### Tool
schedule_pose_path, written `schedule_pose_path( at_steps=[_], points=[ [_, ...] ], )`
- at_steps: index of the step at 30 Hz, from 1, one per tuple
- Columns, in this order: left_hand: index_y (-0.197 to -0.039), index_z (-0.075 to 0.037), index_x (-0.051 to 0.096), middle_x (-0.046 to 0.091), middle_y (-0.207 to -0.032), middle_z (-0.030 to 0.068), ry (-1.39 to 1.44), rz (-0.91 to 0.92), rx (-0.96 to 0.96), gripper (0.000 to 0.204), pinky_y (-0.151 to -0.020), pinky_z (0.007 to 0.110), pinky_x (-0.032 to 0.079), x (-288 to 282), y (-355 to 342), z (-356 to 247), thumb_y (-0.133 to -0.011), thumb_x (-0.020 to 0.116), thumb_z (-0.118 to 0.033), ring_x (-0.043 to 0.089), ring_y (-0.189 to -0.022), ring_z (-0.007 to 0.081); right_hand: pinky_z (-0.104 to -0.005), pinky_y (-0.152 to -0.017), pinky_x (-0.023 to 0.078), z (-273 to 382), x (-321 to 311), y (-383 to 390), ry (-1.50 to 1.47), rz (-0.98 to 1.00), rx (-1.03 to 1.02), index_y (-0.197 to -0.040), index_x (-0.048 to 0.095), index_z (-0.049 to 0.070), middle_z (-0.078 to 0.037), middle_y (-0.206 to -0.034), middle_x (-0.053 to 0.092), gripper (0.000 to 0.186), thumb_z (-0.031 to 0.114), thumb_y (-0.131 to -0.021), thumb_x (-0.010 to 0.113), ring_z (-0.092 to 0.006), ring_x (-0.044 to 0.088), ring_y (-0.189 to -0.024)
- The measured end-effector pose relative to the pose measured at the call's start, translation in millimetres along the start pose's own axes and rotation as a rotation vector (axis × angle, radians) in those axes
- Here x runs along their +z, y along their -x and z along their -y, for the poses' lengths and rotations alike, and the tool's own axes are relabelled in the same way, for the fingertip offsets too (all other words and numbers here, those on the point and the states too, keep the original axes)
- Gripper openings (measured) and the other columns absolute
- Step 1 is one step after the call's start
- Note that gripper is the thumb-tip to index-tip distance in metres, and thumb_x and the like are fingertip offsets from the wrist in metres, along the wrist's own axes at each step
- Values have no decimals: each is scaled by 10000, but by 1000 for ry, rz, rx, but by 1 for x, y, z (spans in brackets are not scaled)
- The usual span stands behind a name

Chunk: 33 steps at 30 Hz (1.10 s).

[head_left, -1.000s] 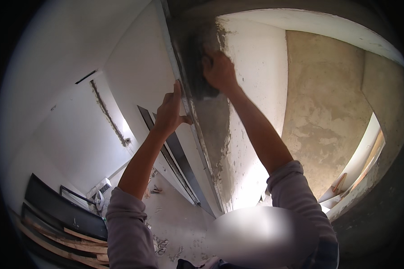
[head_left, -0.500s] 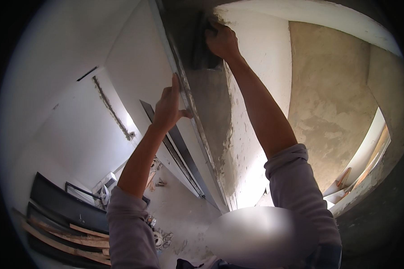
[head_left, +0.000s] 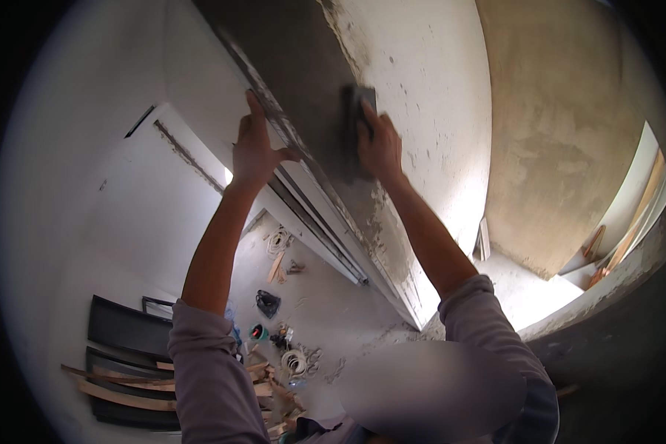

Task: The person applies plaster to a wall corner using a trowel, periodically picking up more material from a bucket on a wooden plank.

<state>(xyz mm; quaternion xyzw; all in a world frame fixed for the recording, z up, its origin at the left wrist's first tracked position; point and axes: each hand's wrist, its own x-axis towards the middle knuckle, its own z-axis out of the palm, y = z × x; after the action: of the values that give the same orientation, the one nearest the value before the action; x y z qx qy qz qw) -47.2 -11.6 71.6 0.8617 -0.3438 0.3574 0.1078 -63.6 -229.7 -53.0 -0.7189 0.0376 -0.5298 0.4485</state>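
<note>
A strip of dark, wet plaster (head_left: 296, 81) runs down the narrow wall face in front of me. My right hand (head_left: 381, 148) grips a dark plastering trowel (head_left: 361, 103), blurred by motion, with its blade against this strip. Along the left edge of the plaster lies a long, thin straight batten (head_left: 303, 153), smeared with mortar. My left hand (head_left: 255, 152) rests against that batten, index finger stretched upward and thumb spread across toward its front. The other left fingers are partly hidden.
White wall (head_left: 429, 89) and a brownish plastered wall (head_left: 555, 148) stand to the right. Below left lie dark panels (head_left: 129, 325), wooden strips (head_left: 126, 396), a coil of rope (head_left: 294, 361), a black bag (head_left: 268, 303) and a green bucket (head_left: 258, 331) on the floor.
My right hand has drawn the trowel downward along the plaster. The left hand stays at the batten. The view has shifted, so more floor shows below.
</note>
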Motion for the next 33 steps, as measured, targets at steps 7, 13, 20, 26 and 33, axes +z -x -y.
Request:
schedule_pose_path(
  at_steps=[7, 13, 20, 26, 33],
  points=[
    [-1576, -42, -112, 514, -1311, 249, 30, -9, -21, 1479, -1019, 461, 462, 6, 7, 7, -577, 955, -270, 529, -1223, 424, -474, -768, 538, 28, 3, 39, -36, 151, -141, -1349, 615, 225, -150, -997, 610, 456, 166, -898, 652, -385, 660, -867],
    [-1562, 34, -80, 520, -1282, 283, 19, -61, 128, 1460, -1017, 457, 443, 18, -3, 10, -589, 956, -298, 520, -1204, 433, -533, -769, 544, 6, 6, -53, 19, -82, -91, -1324, 622, 242, -181, -1103, 655, 409, 227, -916, 614, -435, 668, -928],
    [-1561, 39, -73, 517, -1286, 290, 12, -28, 83, 1460, -1003, 467, 456, 4, 6, 21, -596, 941, -375, 526, -1208, 433, -470, -738, 554, 15, 10, 23, -101, 35, -199, -1272, 664, 224, -179, -970, 655, 354, 203, -920, 641, -405, 668, -870],
    [-1557, 52, -62, 492, -1343, 314, -11, -28, 136, 1414, -1019, 470, 457, 21, -4, 10, -629, 925, -350, 510, -1260, 433, -499, -729, 568, -20, 35, -89, 17, 124, 81, -1086, 691, 125, -210, -1045, 700, 281, 269, -854, 622, -365, 682, -983],
    [-1553, 53, -66, 509, -1304, 329, -25, -67, 168, 1401, -1024, 470, 454, 7, -1, 11, -642, 924, -336, 515, -1243, 451, -499, -751, 571, 19, 7, -37, 77, 73, -185, -1187, 695, 167, -205, -1007, 674, 304, 285, -924, 599, -405, 686, -898]
  ],
)
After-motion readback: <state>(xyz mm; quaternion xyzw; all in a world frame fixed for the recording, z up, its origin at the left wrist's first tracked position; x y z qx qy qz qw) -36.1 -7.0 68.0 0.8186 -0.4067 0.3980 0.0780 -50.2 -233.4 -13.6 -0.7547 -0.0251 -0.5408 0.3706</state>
